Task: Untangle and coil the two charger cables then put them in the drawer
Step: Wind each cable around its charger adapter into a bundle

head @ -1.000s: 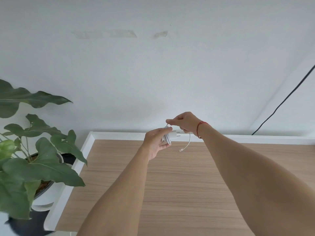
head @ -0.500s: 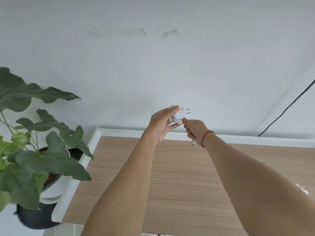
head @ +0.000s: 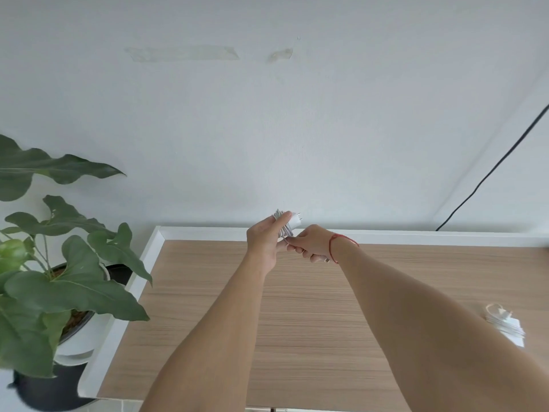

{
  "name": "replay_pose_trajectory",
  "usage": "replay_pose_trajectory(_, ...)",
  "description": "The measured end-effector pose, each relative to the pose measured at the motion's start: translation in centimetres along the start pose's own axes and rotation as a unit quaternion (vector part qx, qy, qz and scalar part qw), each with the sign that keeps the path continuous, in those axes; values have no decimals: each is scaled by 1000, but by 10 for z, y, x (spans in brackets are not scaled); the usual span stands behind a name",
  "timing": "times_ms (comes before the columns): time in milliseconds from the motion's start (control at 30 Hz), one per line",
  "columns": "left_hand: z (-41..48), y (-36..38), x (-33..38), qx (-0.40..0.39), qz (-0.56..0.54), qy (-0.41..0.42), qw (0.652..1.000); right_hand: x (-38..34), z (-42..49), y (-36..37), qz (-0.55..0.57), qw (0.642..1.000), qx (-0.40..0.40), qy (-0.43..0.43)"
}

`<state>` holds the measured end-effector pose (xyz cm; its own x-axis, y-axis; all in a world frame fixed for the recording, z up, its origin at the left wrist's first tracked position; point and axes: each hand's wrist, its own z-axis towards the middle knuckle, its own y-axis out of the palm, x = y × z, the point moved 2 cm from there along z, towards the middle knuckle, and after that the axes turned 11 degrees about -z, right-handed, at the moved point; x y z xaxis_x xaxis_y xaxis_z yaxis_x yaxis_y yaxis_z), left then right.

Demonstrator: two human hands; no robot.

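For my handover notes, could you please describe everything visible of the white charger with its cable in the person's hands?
The white plastic charger is held in the air, its small block wound with loops of thin white cable; two metal prongs point right. The left hand grips the bundle, while the right hand pinches the loose cable tail.
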<state>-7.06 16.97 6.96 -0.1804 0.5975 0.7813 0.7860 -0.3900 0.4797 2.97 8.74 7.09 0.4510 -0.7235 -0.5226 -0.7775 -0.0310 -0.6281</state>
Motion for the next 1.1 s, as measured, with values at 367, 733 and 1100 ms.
replay_pose_trajectory(367,2,-24,-25,86,69,1,994,3,-3,1,-47,998,-34,-37)
replay_pose_trajectory(733,1,-33,-44,46,155,-30,986,16,-2,-3,-92,994,-28,-44)
replay_pose_trajectory(1100,5,-19,-32,-53,120,-97,987,18,-2,-37,-40,998,2,-47)
